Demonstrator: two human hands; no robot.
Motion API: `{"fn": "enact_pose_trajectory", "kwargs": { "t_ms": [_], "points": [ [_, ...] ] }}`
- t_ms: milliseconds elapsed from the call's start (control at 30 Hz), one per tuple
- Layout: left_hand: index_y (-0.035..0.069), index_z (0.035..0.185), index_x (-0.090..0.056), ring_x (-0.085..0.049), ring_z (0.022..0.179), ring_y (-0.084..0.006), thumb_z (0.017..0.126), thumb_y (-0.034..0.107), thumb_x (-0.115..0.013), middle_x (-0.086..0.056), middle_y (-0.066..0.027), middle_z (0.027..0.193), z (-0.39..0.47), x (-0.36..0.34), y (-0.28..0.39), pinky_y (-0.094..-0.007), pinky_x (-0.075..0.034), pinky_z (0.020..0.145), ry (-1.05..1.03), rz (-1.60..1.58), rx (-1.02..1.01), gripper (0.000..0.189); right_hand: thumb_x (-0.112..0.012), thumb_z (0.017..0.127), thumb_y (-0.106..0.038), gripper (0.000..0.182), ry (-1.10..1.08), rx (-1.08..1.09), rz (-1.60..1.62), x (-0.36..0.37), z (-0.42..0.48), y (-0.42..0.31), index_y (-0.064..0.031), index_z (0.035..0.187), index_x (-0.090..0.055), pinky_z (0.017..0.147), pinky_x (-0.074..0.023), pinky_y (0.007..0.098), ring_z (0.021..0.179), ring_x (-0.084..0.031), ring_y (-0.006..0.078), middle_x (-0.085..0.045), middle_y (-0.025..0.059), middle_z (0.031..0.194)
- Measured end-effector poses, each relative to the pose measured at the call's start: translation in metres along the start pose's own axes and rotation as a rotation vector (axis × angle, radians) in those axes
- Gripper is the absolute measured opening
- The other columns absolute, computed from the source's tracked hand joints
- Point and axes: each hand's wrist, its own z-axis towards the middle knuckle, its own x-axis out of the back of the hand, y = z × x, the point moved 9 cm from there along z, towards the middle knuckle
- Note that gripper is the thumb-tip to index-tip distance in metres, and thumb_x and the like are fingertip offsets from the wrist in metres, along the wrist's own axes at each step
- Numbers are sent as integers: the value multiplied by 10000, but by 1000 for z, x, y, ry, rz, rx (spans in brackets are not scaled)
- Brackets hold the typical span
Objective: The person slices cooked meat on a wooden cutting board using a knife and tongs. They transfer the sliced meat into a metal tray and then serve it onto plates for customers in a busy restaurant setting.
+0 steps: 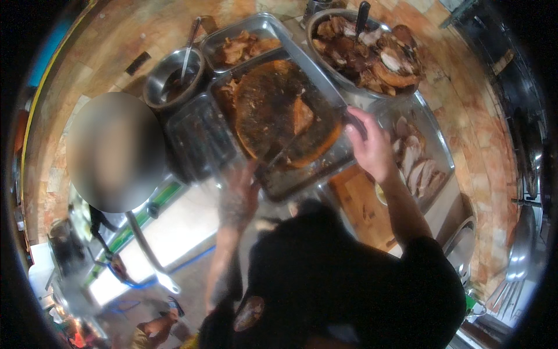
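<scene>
My right hand (370, 139) grips the dark handle of a large knife (311, 67), its long blade slanting away over the right edge of a metal tray. In that tray (283, 189) lies a round chopping block (266, 113), stained dark, with an orange-brown rim. One piece of meat (303, 115) rests on the block. At the block's near left edge, my left hand (239, 187) is motion-blurred and closed around a dark-handled tool (281, 155). A thin blade seems to reach from it onto the block; its exact kind is unclear.
Beyond the block are a tray of meat pieces (246, 50) and a metal bowl (152, 94) with dark sauce and a utensil. An oval pan (311, 37) heaped with meat stands far right, near sliced meat (420, 170) and a wooden board (362, 200). A blurred oval (115, 152) covers the left.
</scene>
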Motion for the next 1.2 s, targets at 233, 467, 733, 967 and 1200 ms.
{"fn": "enact_pose_trajectory", "kwargs": {
  "t_ms": [233,467,733,967,1200],
  "points": [
    [295,1355,-587,-706,883,-308,933,183,-627,-704,-118,1093,8,15,-15,-436,-582,734,-78,173,52,438,-617,967,-187,323,70,116,-61,4,1,-11,-80,1271,-593,900,-546,439,1079,-668,369,-693,157,1168],
    [328,1302,-638,-717,855,-329,934,271,-628,-723,-87,1105,24,38,-11,-445,-584,700,-164,231,107,373,-601,968,-199,308,-183,-44,-175,-20,0,6,-135,1267,-572,831,-548,492,989,-659,423,-683,199,1121],
    [294,1290,-633,-716,831,-291,986,250,-556,-717,-104,1058,20,33,-17,-416,-594,704,-80,230,44,317,-629,953,-167,313,-319,-136,-251,-22,-8,14,-90,1255,-591,855,-549,440,1022,-669,389,-678,174,1175],
    [314,1288,-651,-705,919,-357,930,303,-635,-712,-113,1134,21,30,-20,-463,-571,778,-134,140,112,359,-653,943,-170,304,-320,-86,-207,-34,-24,38,-115,1240,-615,811,-558,438,984,-678,396,-695,189,1101],
    [309,1291,-649,-706,908,-367,913,291,-661,-719,-112,1119,18,33,-19,-466,-571,772,-145,158,156,379,-634,953,-188,301,-49,99,-69,-11,-18,-4,-145,1249,-605,805,-555,451,989,-673,398,-694,183,1091]
  ]
}}
